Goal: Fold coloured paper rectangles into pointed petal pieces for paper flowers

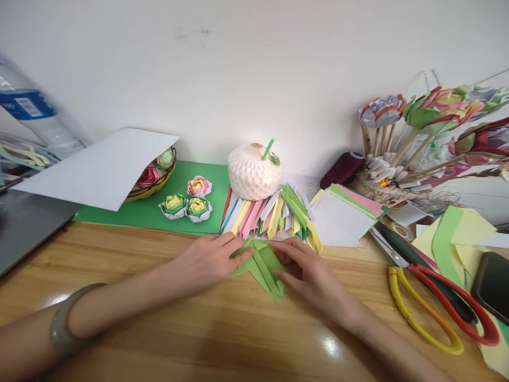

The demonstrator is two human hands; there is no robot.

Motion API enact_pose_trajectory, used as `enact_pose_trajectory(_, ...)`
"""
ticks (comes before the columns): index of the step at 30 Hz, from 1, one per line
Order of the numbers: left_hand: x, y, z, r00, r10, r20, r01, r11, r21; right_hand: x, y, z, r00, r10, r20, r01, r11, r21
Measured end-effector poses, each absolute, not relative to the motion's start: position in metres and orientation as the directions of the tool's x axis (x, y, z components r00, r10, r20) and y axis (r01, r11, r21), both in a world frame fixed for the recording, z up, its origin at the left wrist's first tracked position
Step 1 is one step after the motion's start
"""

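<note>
A light green sheet of folded paper (262, 268) lies on the wooden table in front of me, with diagonal creases and layered flaps. My left hand (212, 262) is on its left side, thumb over the paper and fingers along the upper edge. On the right side, my right hand (310, 273) curls with thumb and fingers around the paper's edge. Just behind the sheet is a pile of folded paper strips (274, 212) in pink, yellow, white and green. A white textured round ornament (254, 172) with a green straw stands behind the strips.
Three paper flowers (199, 208) sit on green card (119, 217), beside a basket (159, 183) partly under a white sheet (107, 164). At right are scissors (429, 302), stacked paper squares (345, 215), a dark thread spool (342, 168), stemmed paper flowers (441, 109) and a phone (493, 286).
</note>
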State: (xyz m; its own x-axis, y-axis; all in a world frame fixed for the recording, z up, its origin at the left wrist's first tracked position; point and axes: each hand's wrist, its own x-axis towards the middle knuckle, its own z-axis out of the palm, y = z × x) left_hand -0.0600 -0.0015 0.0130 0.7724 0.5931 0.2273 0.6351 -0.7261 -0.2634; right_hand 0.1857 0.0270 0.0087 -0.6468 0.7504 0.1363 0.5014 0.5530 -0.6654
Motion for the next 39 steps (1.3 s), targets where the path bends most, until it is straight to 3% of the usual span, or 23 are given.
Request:
enact_pose_trajectory(3,-0.058,-0.003,0.01,0.755,0.554,0.35,0.645,-0.724,-0.245,0.182,0.028,0.008,-0.603,0.763,0.233,0.511,0.594,-0.621)
enact_pose_trajectory(8,-0.053,-0.006,0.003,0.732,0.477,0.487,0.619,-0.765,-0.181,0.174,0.03,0.012,-0.746,0.599,0.29,0.486,0.788,-0.378)
enact_pose_trajectory(15,-0.047,-0.008,-0.002,0.733,0.534,0.422,0.629,-0.768,-0.121,0.176,0.034,0.011,-0.747,0.586,0.314,0.435,0.788,-0.435)
enact_pose_trajectory(23,-0.049,-0.003,0.001,0.699,0.564,0.438,0.65,-0.757,-0.064,0.176,0.033,0.013,-0.794,0.533,0.292,0.439,0.835,-0.332)
enact_pose_trajectory(28,-0.054,0.0,0.004,0.664,0.591,0.458,0.689,-0.721,-0.068,0.179,0.031,0.014,-0.771,0.524,0.361,0.46,0.851,-0.254)
enact_pose_trajectory(33,-0.054,0.002,0.01,0.672,0.588,0.45,0.663,-0.749,-0.012,0.175,0.029,0.011,-0.816,0.484,0.316,0.396,0.866,-0.305)
enact_pose_trajectory(39,-0.055,0.004,0.01,0.66,0.603,0.448,0.688,-0.724,-0.038,0.173,0.026,0.013,-0.861,0.436,0.261,0.347,0.879,-0.326)
